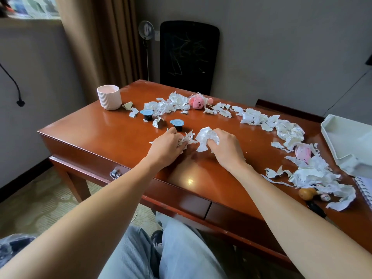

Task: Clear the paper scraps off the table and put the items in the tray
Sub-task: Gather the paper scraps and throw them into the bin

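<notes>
Torn white paper scraps point(253, 116) lie in a long band across the wooden table point(104, 125), from the back middle round to the right front. My left hand point(167, 147) grips a small bunch of scraps at the table's middle. Beside it my right hand point(226, 147) holds a crumpled wad of paper point(206, 136). Two black capsules with blue lids point(146, 114) point(177, 124) stand just beyond my hands. A pink plush toy point(198, 102) sits among the far scraps. A pink packet point(304, 154) lies in the right pile. The white tray point(330, 135) sits at the right edge.
A ribbed white cup point(109, 97) stands at the back left corner. A small brown gourd-shaped object point(307, 193) and a spiral notebook point(364, 190) lie near the right front. A black chair point(189, 55) stands behind the table. Drawers with a metal handle point(115, 174) face me.
</notes>
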A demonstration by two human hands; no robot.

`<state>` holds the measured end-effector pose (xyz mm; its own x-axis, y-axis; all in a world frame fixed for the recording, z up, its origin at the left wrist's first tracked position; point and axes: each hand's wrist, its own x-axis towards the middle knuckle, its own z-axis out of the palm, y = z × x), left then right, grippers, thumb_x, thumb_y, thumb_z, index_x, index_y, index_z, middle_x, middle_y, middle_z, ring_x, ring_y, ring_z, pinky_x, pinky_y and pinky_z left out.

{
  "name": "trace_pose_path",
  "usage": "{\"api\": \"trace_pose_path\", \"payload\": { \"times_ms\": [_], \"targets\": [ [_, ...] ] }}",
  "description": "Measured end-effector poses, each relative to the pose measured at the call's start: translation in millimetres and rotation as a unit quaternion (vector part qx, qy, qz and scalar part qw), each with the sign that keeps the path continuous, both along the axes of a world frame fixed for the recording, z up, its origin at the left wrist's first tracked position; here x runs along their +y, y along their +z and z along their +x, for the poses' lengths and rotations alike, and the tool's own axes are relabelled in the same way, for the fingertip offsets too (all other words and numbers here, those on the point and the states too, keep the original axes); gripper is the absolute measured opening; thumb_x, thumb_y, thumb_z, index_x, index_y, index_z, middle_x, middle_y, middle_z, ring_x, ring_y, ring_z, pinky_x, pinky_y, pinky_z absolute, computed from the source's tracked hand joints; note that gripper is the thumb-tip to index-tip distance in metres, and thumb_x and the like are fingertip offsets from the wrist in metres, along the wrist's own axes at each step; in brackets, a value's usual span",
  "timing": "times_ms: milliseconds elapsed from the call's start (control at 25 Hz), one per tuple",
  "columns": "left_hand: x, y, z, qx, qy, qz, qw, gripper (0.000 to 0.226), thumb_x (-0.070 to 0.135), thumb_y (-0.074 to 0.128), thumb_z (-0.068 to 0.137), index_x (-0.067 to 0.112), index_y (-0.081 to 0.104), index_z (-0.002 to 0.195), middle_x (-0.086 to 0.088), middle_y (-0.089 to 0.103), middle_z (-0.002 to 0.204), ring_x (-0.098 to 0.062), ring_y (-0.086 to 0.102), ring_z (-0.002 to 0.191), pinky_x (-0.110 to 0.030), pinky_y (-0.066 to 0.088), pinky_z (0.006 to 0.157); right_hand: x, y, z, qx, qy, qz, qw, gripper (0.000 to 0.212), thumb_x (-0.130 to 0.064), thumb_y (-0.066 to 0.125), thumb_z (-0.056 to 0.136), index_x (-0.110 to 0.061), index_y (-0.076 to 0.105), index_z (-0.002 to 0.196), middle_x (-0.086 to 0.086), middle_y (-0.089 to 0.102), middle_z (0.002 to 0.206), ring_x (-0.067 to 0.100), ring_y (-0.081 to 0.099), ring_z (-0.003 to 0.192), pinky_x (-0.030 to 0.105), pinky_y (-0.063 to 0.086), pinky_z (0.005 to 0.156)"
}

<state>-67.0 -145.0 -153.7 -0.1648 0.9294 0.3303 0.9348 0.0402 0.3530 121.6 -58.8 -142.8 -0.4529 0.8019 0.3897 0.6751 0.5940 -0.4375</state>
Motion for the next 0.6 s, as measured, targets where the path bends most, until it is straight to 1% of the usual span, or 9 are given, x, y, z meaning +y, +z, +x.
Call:
{"api": "trace_pose_path", "payload": {
  "times_ms": [80,160,240,280,360,440,520,560,600],
  "targets": [
    [0.9,7.3,-0.4,-0.001,-0.002,0.010,1.000,0.030,0.039,0.051,0.099,0.016,0.063,0.085,0.000,0.049,0.091,-0.018,0.052,0.067,-0.034,0.043,0.056,1.1,7.6,-3.0,0.003,0.007,0.002,1.000,0.040,-0.029,0.057,0.097,-0.013,0.056,0.133,0.006,0.061,0.132,0.025,0.059,0.117,0.024,0.045,0.082],
    [0.1,15.9,-1.6,-0.002,-0.004,0.024,1.000,0.031,0.039,0.051,0.099,0.016,0.058,0.079,0.000,0.047,0.088,-0.015,0.048,0.061,-0.032,0.038,0.052,1.6,15.3,-7.4,0.009,0.011,0.003,1.000,0.041,-0.030,0.057,0.097,-0.014,0.055,0.135,0.005,0.060,0.135,0.025,0.057,0.120,0.027,0.047,0.086],
    [-1.5,24.9,-3.8,-0.003,-0.002,0.038,0.999,0.033,0.038,0.051,0.099,0.017,0.050,0.073,0.000,0.044,0.085,-0.015,0.045,0.057,-0.031,0.034,0.050,1.5,21.5,-11.9,0.018,0.019,0.009,1.000,0.041,-0.031,0.057,0.097,-0.015,0.056,0.134,0.005,0.060,0.134,0.025,0.057,0.120,0.025,0.045,0.084],
    [-2.4,29.6,-5.2,0.001,-0.001,0.042,0.999,0.035,0.038,0.051,0.099,0.015,0.050,0.073,-0.001,0.045,0.085,-0.017,0.046,0.058,-0.032,0.036,0.050,1.7,24.7,-14.1,0.023,0.022,0.012,0.999,0.041,-0.031,0.058,0.096,-0.015,0.056,0.134,0.005,0.060,0.133,0.025,0.058,0.119,0.025,0.045,0.084],
    [-4.6,38.8,-8.6,0.005,0.001,0.050,0.999,0.036,0.038,0.052,0.099,0.013,0.051,0.073,-0.002,0.047,0.087,-0.021,0.049,0.061,-0.033,0.038,0.052,2.4,32.1,-18.6,0.035,0.029,0.016,0.999,0.042,-0.031,0.058,0.096,-0.014,0.055,0.135,0.006,0.060,0.134,0.027,0.057,0.121,0.031,0.048,0.088],
    [-8.4,47.6,-13.1,0.005,0.004,0.058,0.998,0.032,0.036,0.052,0.099,0.016,0.050,0.075,-0.002,0.047,0.088,-0.018,0.047,0.061,-0.027,0.033,0.050,1.7,40.4,-23.9,0.044,0.032,0.019,0.998,0.045,-0.031,0.058,0.096,-0.015,0.054,0.137,0.008,0.059,0.136,0.029,0.056,0.123,0.036,0.049,0.093],
    [-13.0,54.8,-19.4,0.000,0.011,0.065,0.998,0.029,0.035,0.053,0.099,0.017,0.050,0.077,0.001,0.045,0.085,-0.014,0.044,0.058,-0.023,0.026,0.048,0.0,47.8,-30.6,0.051,0.038,0.025,0.998,0.046,-0.032,0.058,0.096,-0.016,0.053,0.138,0.010,0.063,0.129,0.030,0.060,0.116,0.033,0.050,0.085],
    [-15.7,57.8,-23.3,-0.003,0.016,0.067,0.998,0.029,0.035,0.053,0.099,0.017,0.049,0.077,0.001,0.043,0.084,-0.012,0.042,0.056,-0.023,0.025,0.048,-1.3,50.6,-34.7,0.054,0.041,0.029,0.997,0.046,-0.032,0.059,0.096,-0.016,0.052,0.139,0.010,0.065,0.126,0.030,0.063,0.111,0.030,0.048,0.081],
    [-18.5,60.3,-27.5,-0.004,0.020,0.069,0.997,0.031,0.035,0.052,0.100,0.016,0.049,0.076,0.001,0.042,0.084,-0.012,0.041,0.055,-0.024,0.024,0.048,-2.6,52.9,-38.5,0.056,0.043,0.032,0.997,0.047,-0.032,0.059,0.096,-0.016,0.052,0.139,0.010,0.065,0.125,0.030,0.064,0.109,0.028,0.047,0.079]
  ]
}}
